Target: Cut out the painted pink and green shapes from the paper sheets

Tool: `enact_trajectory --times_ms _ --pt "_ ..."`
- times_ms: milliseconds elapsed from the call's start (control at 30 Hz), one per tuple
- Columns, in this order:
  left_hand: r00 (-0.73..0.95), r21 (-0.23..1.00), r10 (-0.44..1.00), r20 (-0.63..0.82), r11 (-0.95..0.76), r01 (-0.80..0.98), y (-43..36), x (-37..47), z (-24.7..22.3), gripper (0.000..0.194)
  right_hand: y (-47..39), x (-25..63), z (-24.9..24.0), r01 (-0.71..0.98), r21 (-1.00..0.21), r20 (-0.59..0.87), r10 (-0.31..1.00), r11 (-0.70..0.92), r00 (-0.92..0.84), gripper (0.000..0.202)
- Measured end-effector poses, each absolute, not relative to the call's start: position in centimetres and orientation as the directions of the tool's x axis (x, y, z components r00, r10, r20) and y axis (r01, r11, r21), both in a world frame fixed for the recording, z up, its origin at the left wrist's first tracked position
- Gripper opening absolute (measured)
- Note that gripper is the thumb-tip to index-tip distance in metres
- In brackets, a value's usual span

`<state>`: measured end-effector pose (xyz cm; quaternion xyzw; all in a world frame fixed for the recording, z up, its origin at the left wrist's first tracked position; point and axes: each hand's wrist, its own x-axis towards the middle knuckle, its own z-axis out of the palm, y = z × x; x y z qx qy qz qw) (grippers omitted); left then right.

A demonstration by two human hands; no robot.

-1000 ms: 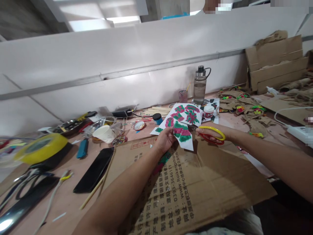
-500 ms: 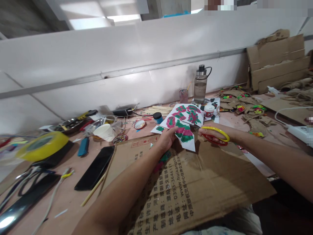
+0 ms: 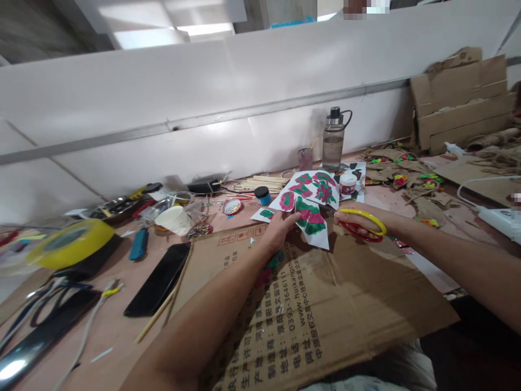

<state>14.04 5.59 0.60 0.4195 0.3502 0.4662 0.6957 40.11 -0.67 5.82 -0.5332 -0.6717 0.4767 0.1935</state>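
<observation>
A white sheet of paper [image 3: 316, 191] painted with pink and green shapes is pinched in my left hand [image 3: 280, 231], thumb on top. Part of it hangs as a cut flap toward me. My right hand [image 3: 376, 217] grips scissors [image 3: 361, 237] with one yellow and one red handle loop. Their blades point left at the paper's right edge and are mostly hidden by it. Beneath both hands lies a flat cardboard sheet [image 3: 345, 304] with printed text. Small painted cut pieces [image 3: 271, 267] rest on it under my left forearm.
Behind the paper stand a water bottle [image 3: 332, 141], a white-lidded jar [image 3: 348, 184] and a blue jar [image 3: 262, 196]. To the left are a black phone [image 3: 158, 279], a paper cup [image 3: 175, 220] and a tape roll [image 3: 73, 244]. Cardboard cutouts [image 3: 423, 190] lie at the right.
The paper has shifted and turned slightly to the right in my left hand. My right hand and the scissors have moved a little to the right.
</observation>
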Motion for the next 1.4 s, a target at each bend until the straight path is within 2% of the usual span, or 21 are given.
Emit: enact_trajectory --times_ms 200,500,833,1100,1233,1400 --pt "0.218 0.896 0.964 -0.152 0.228 -0.381 6.6 13.9 0.5 0.034 -0.8 39.9 6.1 0.551 -0.835 -0.234 0.902 0.004 -0.361 0.071" --pt "0.221 0.897 0.963 -0.153 0.229 -0.378 6.6 14.1 0.3 0.063 -0.8 40.0 6.3 0.542 -0.840 -0.266 0.887 -0.021 -0.378 0.073" --pt "0.225 0.907 0.966 -0.126 0.204 -0.368 6.1 14.4 1.0 0.059 -1.9 38.9 7.3 0.509 -0.857 -0.300 0.879 -0.078 -0.371 0.070" --pt "0.245 0.898 0.959 -0.140 0.227 -0.377 5.9 14.3 1.3 0.061 -0.8 39.4 5.9 0.427 -0.887 -0.358 0.844 -0.174 -0.399 0.074" --pt "0.265 0.911 0.955 -0.136 0.226 -0.345 5.9 14.1 1.4 0.064 -0.5 39.3 5.8 0.401 -0.873 -0.433 0.819 -0.277 -0.376 0.076" --pt "0.265 0.917 0.955 -0.136 0.223 -0.332 6.0 14.0 1.3 0.064 0.0 39.5 5.2 0.362 -0.897 -0.395 0.825 -0.252 -0.404 0.072"
